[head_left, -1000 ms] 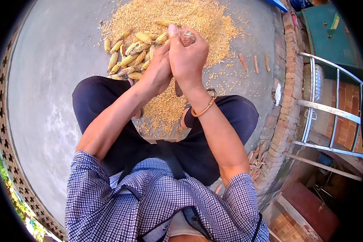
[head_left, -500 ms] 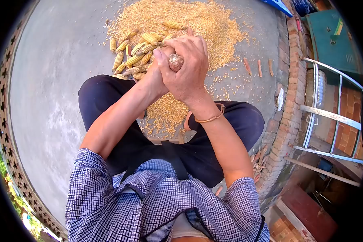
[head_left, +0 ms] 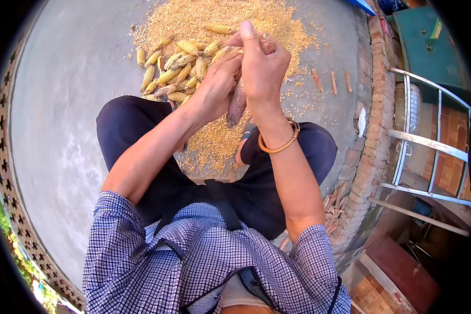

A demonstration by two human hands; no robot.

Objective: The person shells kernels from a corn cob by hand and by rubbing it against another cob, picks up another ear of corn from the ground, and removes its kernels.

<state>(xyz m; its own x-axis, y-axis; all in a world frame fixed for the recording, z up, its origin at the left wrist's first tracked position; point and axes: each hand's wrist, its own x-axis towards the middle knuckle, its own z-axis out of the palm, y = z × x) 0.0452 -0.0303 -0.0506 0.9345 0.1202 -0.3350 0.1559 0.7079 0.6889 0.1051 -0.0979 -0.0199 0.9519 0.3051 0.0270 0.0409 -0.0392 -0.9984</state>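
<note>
My right hand (head_left: 263,65) is closed around a reddish corn cob (head_left: 268,45), whose end shows between thumb and fingers. Just left of it, my left hand (head_left: 220,83) is wrapped round a second cob (head_left: 237,103), its purplish lower part sticking out below the fingers. The two hands are close together above the loose yellow kernels (head_left: 214,144). Several whole yellow corn ears (head_left: 168,77) lie in a pile beyond and to the left of my left hand.
A wide heap of kernels (head_left: 178,21) covers the floor at the top. Bare cobs (head_left: 333,82) lie at the right, beside a low brick edge (head_left: 374,104). Past it are a metal rail (head_left: 429,144) and a green cabinet (head_left: 424,49). More cobs (head_left: 334,209) lie near my right knee.
My right hand has moved up and to the right, its thumb now raised. The hands have drawn slightly apart, and the lower cob shows between them.
</note>
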